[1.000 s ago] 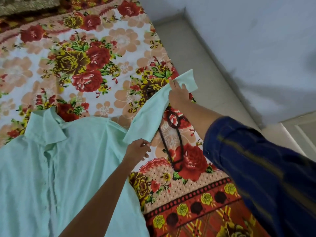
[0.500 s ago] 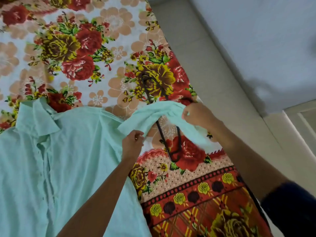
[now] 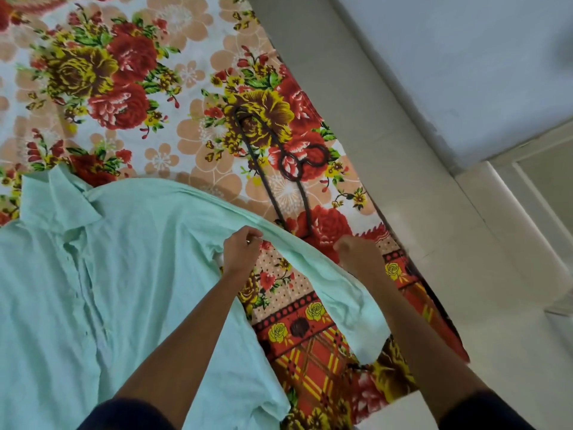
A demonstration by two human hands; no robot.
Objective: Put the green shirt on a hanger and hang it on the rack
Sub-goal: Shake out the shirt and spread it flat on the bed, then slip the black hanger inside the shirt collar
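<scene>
The pale green shirt (image 3: 130, 274) lies front up on the flowered bedsheet (image 3: 130, 97), collar at the upper left. Its right sleeve (image 3: 335, 283) runs down to the right toward me. My left hand (image 3: 242, 251) pinches the sleeve's upper edge near the shoulder. My right hand (image 3: 356, 252) is blurred and grips the same edge further along the sleeve. A black hanger (image 3: 273, 169) lies flat on the sheet just beyond both hands, its hook pointing right; its lower end is partly under the sleeve.
The bed's right edge (image 3: 412, 268) drops to a pale tiled floor (image 3: 434, 181). A grey-white wall (image 3: 465, 57) rises beyond the floor. A door frame (image 3: 533, 187) stands at the right.
My right hand has pulled the sleeve down and to the right, from raised over the hanger to stretched out toward me. The hanger is now uncovered. The camera has tilted downward.
</scene>
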